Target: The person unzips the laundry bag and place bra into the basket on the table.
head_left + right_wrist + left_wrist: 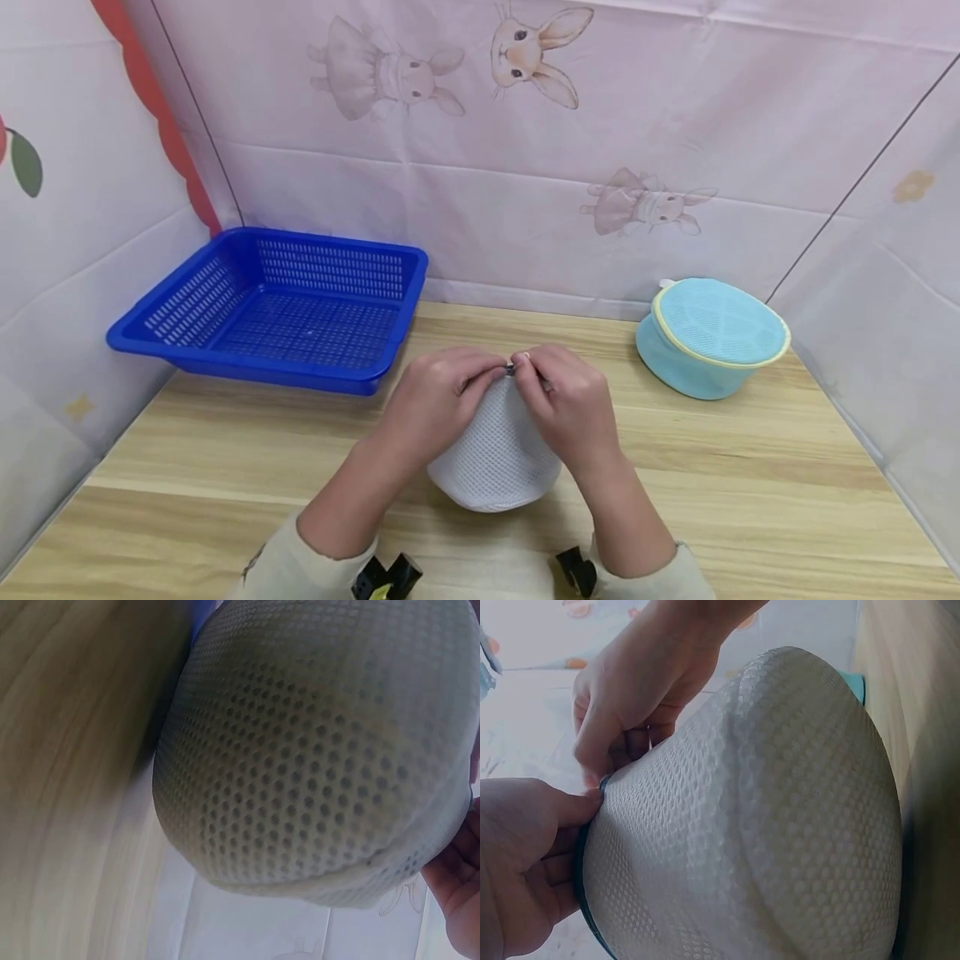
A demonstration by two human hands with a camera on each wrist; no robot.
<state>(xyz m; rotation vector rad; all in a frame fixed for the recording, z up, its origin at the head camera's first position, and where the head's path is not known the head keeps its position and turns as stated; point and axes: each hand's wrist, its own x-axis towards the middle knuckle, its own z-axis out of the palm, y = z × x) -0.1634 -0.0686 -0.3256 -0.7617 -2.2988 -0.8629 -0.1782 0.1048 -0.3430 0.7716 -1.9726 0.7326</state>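
A white mesh laundry bag stands at the middle of the table, between the forearms. My left hand pinches its dark top edge between thumb and fingers. Right beside it, my right hand pinches the same edge, the two thumbs nearly meeting. The left wrist view shows the left hand and right hand together at the dark trim. In the right wrist view the bag covers most of the picture, with part of the right hand at its edge. Whether a zipper pull is held is too small to tell.
A blue plastic basket with slotted sides stands at the back left. At the back right sits a light-blue mesh bag with yellow trim. Rabbit-printed cloth hangs behind the wooden table, and cloth walls flank both sides.
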